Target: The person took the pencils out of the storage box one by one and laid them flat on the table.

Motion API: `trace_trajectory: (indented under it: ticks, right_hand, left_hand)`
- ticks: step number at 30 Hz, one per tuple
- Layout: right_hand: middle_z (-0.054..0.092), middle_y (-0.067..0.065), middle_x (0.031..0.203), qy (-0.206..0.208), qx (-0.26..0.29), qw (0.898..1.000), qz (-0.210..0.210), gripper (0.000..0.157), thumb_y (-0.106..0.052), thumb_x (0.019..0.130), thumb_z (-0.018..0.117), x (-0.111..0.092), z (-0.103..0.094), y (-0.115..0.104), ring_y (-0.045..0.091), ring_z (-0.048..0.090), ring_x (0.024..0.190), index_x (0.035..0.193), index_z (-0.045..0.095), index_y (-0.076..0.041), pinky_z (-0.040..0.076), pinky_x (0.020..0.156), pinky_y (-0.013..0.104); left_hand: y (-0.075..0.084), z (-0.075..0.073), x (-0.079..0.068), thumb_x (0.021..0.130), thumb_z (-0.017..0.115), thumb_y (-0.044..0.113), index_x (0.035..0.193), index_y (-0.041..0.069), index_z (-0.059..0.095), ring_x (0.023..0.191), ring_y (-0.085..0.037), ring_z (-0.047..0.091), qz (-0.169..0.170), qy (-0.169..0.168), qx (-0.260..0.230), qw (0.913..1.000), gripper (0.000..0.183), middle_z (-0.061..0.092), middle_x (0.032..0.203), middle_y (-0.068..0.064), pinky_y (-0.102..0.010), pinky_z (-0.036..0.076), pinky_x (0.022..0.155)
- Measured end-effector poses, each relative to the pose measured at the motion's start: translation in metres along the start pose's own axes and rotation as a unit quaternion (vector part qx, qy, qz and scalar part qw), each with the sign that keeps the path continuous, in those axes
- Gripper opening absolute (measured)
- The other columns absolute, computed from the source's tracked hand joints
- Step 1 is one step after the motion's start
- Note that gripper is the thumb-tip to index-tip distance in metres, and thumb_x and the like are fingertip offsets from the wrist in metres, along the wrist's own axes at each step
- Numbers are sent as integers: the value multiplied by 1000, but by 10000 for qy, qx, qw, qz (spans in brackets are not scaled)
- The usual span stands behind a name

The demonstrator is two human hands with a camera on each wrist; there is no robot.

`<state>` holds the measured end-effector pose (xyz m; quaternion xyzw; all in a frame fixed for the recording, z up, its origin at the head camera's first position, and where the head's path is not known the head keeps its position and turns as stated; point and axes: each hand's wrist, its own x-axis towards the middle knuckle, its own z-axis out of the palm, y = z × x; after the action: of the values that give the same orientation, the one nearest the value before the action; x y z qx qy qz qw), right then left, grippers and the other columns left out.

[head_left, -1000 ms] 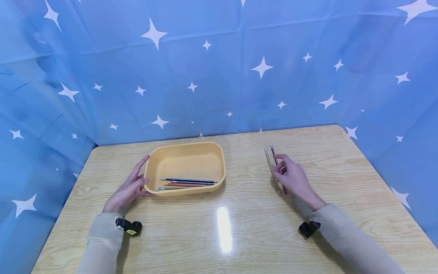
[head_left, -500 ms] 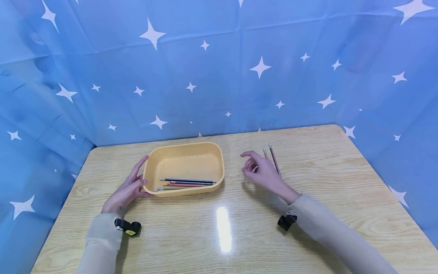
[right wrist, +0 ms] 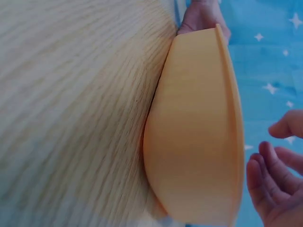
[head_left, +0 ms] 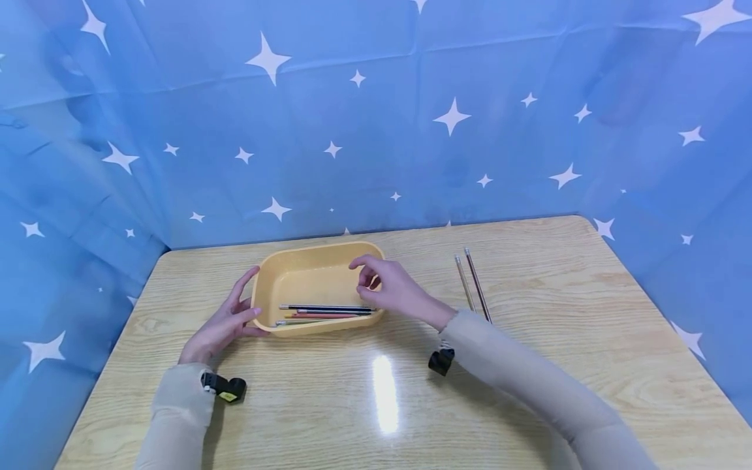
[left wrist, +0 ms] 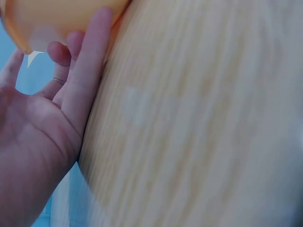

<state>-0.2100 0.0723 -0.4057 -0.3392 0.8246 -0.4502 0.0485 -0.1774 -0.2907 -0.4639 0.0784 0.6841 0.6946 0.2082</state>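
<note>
A yellow plastic tray (head_left: 320, 329) stands on the wooden table, with several pencils (head_left: 323, 307) lying along its near side. My left hand (head_left: 219, 325) holds the tray's left end. In the left wrist view its fingers (left wrist: 92, 61) meet the outer wall close to the tabletop. My right hand (head_left: 390, 284) is over the tray's right end, fingers loosely bent. Nothing shows between those fingers (right wrist: 274, 170) in the right wrist view, where they are beside the rim of the tray (right wrist: 199, 127).
Two more pencils lie on the table (head_left: 558, 281) to the right, a gold one (head_left: 464, 282) and a dark red one (head_left: 478, 286). The table's back edge meets a blue curtain (head_left: 376, 130) with white stars. Glare marks the table's front middle.
My right hand has moved left from over the two loose pencils to above the tray's right end. Both pencils stay on the table. My left hand keeps its place at the tray.
</note>
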Motion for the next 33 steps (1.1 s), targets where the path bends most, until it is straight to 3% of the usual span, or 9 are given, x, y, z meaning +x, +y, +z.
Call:
trace_trajectory:
  ticks: [5, 13, 23, 33]
  right_hand:
    - [60, 0, 84, -470, -152, 9987, 82, 31, -2, 88, 65, 17, 11, -2, 11, 59, 77, 117, 59, 3, 53, 69, 21]
    - [63, 1, 90, -1306, -725, 9885, 255, 33, -8, 89, 67, 31, 33, -6, 11, 63, 79, 120, 60, -2, 51, 73, 23]
    - [67, 2, 95, -1623, -612, 9818, 769, 42, -16, 87, 72, 44, 49, 1, 13, 65, 88, 125, 60, -5, 50, 82, 25]
    - [67, -3, 87, -1911, -234, 9742, 1175, 29, -16, 86, 72, 49, 56, 9, 9, 62, 83, 112, 66, -5, 49, 80, 24]
  left_hand:
    - [0, 0, 2, 100, 47, 5, 153, 42, 6, 111, -34, 58, 21, -41, 37, 10000, 77, 22, 147, -35, -54, 53, 79]
    - [2, 1, 0, 99, 48, 7, 153, 43, 7, 118, -43, 50, -92, 40, 158, 9998, 78, 19, 150, -32, -54, 53, 79]
    - [3, 2, 0, 98, 49, 6, 153, 43, 8, 114, -41, 55, -157, 106, 137, 9997, 78, 22, 147, -34, -53, 53, 79]
    - [2, 3, 1, 98, 48, 3, 154, 42, 7, 113, -41, 55, -92, 53, 74, 9999, 79, 21, 147, -36, -53, 53, 79]
